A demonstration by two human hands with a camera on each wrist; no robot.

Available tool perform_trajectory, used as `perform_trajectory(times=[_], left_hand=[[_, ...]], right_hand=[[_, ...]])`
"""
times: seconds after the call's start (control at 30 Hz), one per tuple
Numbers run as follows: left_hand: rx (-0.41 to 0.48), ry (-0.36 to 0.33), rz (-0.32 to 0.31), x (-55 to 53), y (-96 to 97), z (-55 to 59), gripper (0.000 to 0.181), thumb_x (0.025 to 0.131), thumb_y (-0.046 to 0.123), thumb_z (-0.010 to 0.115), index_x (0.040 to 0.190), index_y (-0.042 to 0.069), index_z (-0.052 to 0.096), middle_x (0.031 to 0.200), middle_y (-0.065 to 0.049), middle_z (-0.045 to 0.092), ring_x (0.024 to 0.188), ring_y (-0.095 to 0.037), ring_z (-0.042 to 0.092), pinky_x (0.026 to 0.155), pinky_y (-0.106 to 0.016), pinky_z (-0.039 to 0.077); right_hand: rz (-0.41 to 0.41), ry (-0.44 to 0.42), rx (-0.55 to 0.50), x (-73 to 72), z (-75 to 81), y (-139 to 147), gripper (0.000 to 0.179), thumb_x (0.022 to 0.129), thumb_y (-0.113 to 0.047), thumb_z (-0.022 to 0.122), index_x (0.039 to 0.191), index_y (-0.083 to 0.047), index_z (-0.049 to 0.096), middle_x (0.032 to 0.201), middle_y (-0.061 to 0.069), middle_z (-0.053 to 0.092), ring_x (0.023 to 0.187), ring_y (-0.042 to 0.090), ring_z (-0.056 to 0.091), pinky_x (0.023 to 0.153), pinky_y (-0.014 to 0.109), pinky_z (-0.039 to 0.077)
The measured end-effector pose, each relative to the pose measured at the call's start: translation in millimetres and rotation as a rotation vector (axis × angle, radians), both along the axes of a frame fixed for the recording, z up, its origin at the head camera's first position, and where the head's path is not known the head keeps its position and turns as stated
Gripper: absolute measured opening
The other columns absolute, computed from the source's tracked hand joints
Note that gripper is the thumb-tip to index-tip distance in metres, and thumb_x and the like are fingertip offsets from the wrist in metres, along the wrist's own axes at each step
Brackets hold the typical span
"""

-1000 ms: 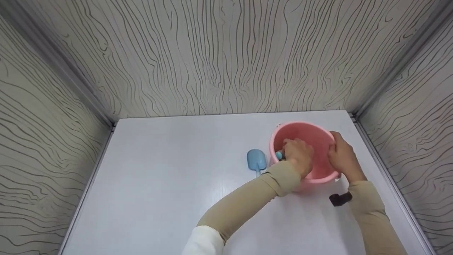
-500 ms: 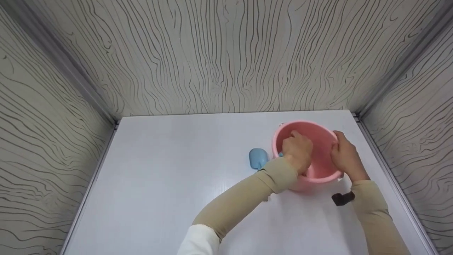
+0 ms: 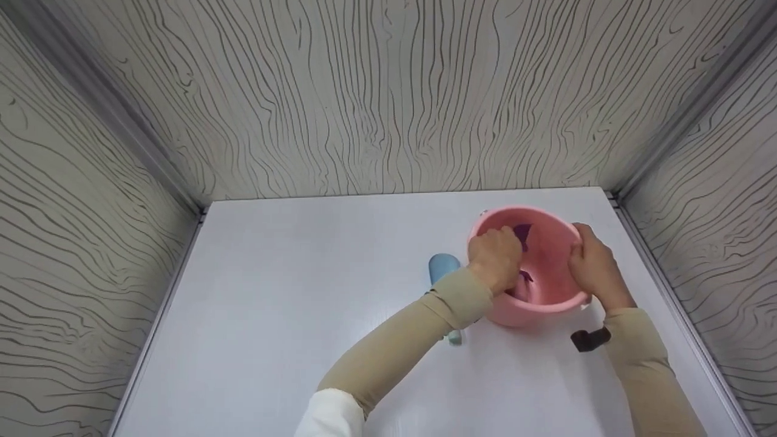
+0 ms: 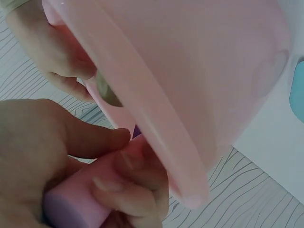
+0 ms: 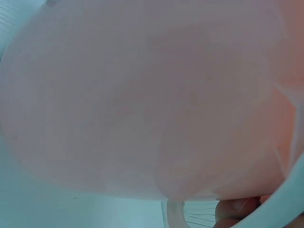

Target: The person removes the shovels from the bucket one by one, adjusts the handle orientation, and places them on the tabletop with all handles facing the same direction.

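Note:
A pink bucket (image 3: 555, 255) stands at the right of the table, its mouth toward the head camera. My right hand (image 3: 595, 261) grips its right rim, thumb inside. My left hand (image 3: 498, 258) is inside the mouth at the left rim. In the left wrist view its fingers curl round a thick pink handle (image 4: 88, 192) with a purple end. Purple pieces (image 3: 522, 233) show beside that hand in the head view; the tool's kind cannot be told. A blue toy shovel (image 3: 444, 266) lies left of the bucket, partly covered by my left sleeve.
The white table (image 3: 303, 261) is enclosed by wood-patterned panels (image 3: 364, 103) at the back and both sides. The bucket stands near the table's right edge. A small black piece (image 3: 590, 340) sticks out at the right cuff.
My left hand has drawn back slightly to the left inside the bucket, and purple pieces have come into sight. A light-blue end seen there before is now hidden. My right hand keeps its grip.

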State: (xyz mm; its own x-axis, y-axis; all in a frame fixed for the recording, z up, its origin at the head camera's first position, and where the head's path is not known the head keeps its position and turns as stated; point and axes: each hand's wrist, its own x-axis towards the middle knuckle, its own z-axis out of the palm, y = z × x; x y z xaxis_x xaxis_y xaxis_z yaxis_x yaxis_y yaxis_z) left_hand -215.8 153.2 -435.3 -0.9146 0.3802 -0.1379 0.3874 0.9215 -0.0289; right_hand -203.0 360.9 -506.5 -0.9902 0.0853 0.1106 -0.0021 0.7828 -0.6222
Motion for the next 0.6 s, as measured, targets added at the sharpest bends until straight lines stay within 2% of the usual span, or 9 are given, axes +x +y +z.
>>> perform_trajectory(times=[0.1,0.23,0.43,0.6], left_hand=[[-0.035,0.025,0.003,0.4,-1.8,-2.8,0.036,0.101,0.045,0.065,0.123,0.017,0.058,0.098,0.005,0.069,0.081,-0.008,0.070,0.068,-0.026,0.061],[0.020,0.044,0.016,2.5,-5.9,-5.7,0.043,0.100,0.047,0.065,0.128,0.015,0.056,0.104,0.004,0.070,0.085,-0.008,0.072,0.073,-0.026,0.061],[0.165,-0.047,0.055,2.4,-16.8,-5.8,0.050,0.100,0.042,0.071,0.137,0.014,0.052,0.115,0.001,0.069,0.091,-0.012,0.072,0.085,-0.031,0.062],[0.256,-0.075,0.063,3.0,-27.0,-7.4,0.055,0.096,0.041,0.078,0.136,0.013,0.051,0.119,-0.001,0.069,0.093,-0.016,0.074,0.085,-0.033,0.062]], right_hand=[[0.003,0.005,-0.001,-0.2,0.3,-0.9,0.044,0.112,-0.010,0.032,0.152,0.007,0.039,0.138,0.045,0.055,0.117,0.062,0.061,0.094,0.074,0.048],[0.006,0.021,0.001,-0.1,0.7,-1.1,0.044,0.110,-0.007,0.034,0.151,0.008,0.040,0.137,0.045,0.055,0.119,0.063,0.059,0.097,0.074,0.046],[0.000,0.006,-0.003,0.5,2.0,-2.4,0.043,0.111,-0.008,0.034,0.151,0.009,0.040,0.138,0.045,0.054,0.120,0.063,0.059,0.098,0.074,0.046],[-0.001,-0.014,-0.009,1.0,2.4,-1.6,0.044,0.112,-0.010,0.033,0.152,0.008,0.039,0.139,0.044,0.054,0.118,0.061,0.061,0.096,0.073,0.047]])
